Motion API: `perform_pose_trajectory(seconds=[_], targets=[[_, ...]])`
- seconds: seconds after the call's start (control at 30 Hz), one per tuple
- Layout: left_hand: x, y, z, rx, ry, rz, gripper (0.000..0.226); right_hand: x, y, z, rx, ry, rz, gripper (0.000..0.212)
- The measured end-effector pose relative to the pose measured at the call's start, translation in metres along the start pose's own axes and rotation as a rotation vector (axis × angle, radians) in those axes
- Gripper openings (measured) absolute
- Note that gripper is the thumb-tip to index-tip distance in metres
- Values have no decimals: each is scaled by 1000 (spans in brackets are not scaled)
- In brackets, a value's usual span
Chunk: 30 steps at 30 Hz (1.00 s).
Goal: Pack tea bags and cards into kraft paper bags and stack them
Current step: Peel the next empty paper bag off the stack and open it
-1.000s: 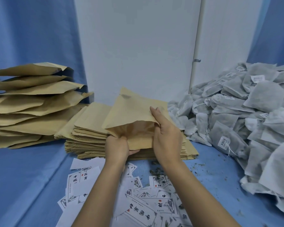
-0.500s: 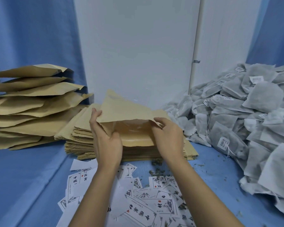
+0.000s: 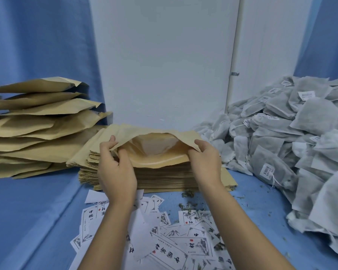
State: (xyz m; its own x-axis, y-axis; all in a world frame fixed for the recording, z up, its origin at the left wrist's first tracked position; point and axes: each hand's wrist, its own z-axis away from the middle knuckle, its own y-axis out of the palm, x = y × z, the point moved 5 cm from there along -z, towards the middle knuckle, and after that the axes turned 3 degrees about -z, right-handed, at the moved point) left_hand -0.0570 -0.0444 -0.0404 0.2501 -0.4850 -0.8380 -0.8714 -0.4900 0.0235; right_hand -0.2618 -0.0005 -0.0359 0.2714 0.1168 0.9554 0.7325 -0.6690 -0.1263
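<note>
Left hand point(image 3: 116, 170): fingers and thumb curled, pinching the left corner of the mouth of the kraft paper bag point(image 3: 154, 152). Right hand point(image 3: 205, 162): the same pinch at the right corner. Neither hand holds anything else. The bag lies on top of the pile of flat bags point(image 3: 164, 180), directly ahead, with its mouth facing the person and spread wide.

Step in hand, as judged: opening the bag for filling. Procedure:
1. Keep the upper layer lifted and the lower layer flat on the pile.
2. Draw the corners apart evenly, so the paper does not tear at the side seams.
3. Secure the mouth with one hand before freeing the other to fetch contents.

Appearance of the bag: tan, matte and creased outside, with a glossy, translucent lining inside. No contents are visible.

Supplies: cards point(image 3: 174, 240) are scattered on the table point(image 3: 37, 211) beneath the forearms. Tea bags point(image 3: 291, 143) are heaped to the right. Bulging bags point(image 3: 37, 133), apparently filled, are stacked to the left
</note>
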Motion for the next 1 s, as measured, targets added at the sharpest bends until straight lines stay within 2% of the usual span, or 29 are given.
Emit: perform_pose_trajectory(seconds=[0.07,0.13,0.17,0.27,0.33,0.4,0.53,0.7,0.9,0.93,1.0], targets=[[-2,4,2,36,25,-3,13,-1,2,0,10,10,-20,40],[-4,10,4,101,40,-1,8,-1,7,0,36,-14,-37,17],[-6,13,6,137,53,2,11,0,10,1,46,-28,-27,8],[-13,22,10,227,116,2,27,4,15,3,43,-81,-16,4],[-18,26,12,278,187,-14,44,6,17,5,47,-95,-36,28],[-22,29,14,316,255,12,52,7,19,8,60,-91,-72,44],[-25,30,17,330,267,52,31,9,20,11,70,-97,-142,63],[-23,29,18,297,137,67,44,6,17,13,11,-39,-375,44],[-29,26,16,191,108,60,71,-2,4,-1,-98,5,-533,31],[-31,29,12,177,89,72,72,-4,-1,-9,-124,1,-535,31],[-33,37,2,142,58,82,67,-12,-12,-31,-161,-11,-388,33]])
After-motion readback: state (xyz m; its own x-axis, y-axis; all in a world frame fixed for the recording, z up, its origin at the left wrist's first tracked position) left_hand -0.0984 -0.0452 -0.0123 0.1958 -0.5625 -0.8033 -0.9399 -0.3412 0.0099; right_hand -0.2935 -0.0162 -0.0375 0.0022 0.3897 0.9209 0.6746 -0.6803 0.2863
